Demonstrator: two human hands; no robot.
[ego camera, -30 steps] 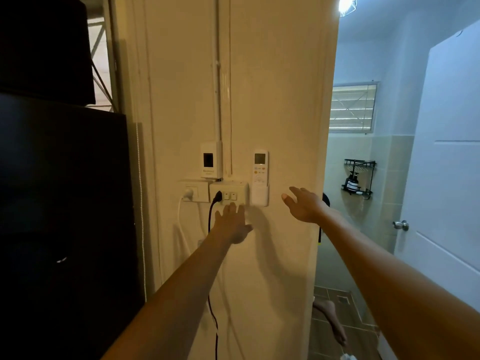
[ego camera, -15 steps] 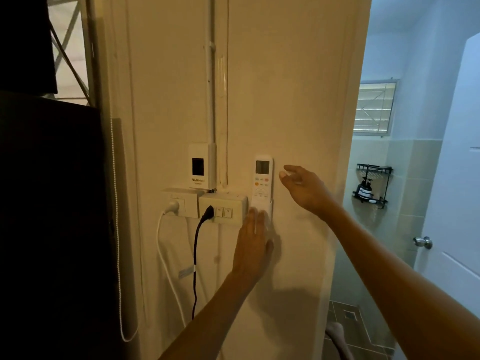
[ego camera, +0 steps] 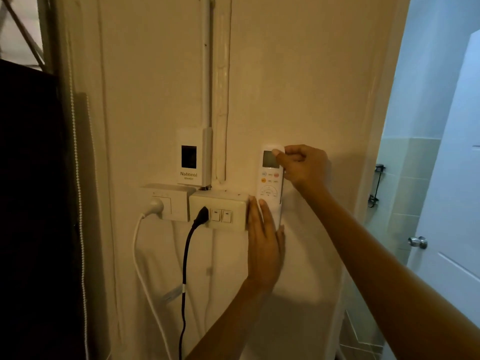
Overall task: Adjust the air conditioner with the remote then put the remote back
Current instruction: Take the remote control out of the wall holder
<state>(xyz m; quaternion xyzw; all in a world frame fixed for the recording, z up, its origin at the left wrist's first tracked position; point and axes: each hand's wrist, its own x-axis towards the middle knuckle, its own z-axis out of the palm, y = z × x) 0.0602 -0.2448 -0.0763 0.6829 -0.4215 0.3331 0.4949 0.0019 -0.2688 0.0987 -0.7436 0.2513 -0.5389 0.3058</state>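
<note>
A white air conditioner remote (ego camera: 269, 181) with a small screen and coloured buttons stands upright in a wall holder (ego camera: 278, 216) on the cream wall. My right hand (ego camera: 302, 165) pinches the remote's top end, thumb on the front by the screen, fingers behind it. My left hand (ego camera: 263, 237) lies flat against the wall, fingers straight and together, its fingertips covering the holder's lower front. The air conditioner itself is out of view.
Left of the remote sit a switch box (ego camera: 219, 211) with a black plug and cord, a socket (ego camera: 168, 202) with a white plug, and a "National" breaker box (ego camera: 191, 157). A dark cabinet (ego camera: 28, 203) stands at left. At right, a bathroom doorway and a white door with a knob (ego camera: 417, 242).
My right hand moved from beside the remote to its top and closed on it. My left hand slid slightly up against the holder. The camera came closer to the wall.
</note>
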